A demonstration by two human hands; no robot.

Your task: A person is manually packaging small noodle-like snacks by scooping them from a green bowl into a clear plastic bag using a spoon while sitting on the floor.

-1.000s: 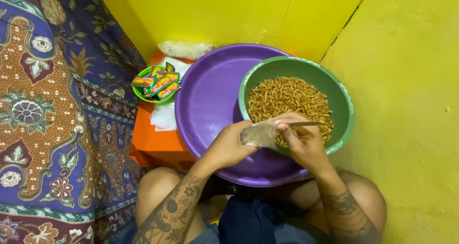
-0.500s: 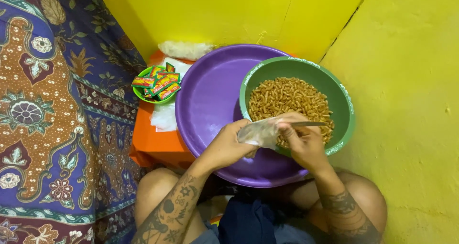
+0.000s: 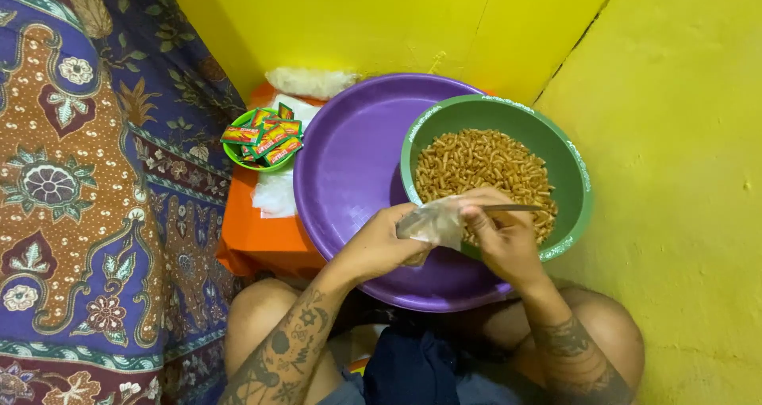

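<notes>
Nearest, left hand (image 3: 379, 246): fingers closed on the near side of a small clear plastic bag (image 3: 432, 222), which sits pinched between both hands above the near rim of the bowls
Right hand (image 3: 502, 238), just beside the left and on the bag's other side: fingers pinched on the bag's edge and also gripping a thin spoon handle (image 3: 516, 208) that runs away from the bag to the right; whether the spoon's bowl sits inside the bag cannot be told
Directly beyond the grip: green bowl (image 3: 575, 175), heaped with short golden-brown snack pieces (image 3: 480, 163)
Under the grip and spreading left of it: purple basin (image 3: 345, 167), with the green bowl resting inside its right half
Left of the grip, farther off: small green dish (image 3: 236, 157) of red, green and yellow sachets (image 3: 268, 134), standing on an orange stool (image 3: 258, 238) with clear plastic beneath
Beyond all: yellow wall (image 3: 381, 16)
Far left: patterned cloth (image 3: 79, 199)
</notes>
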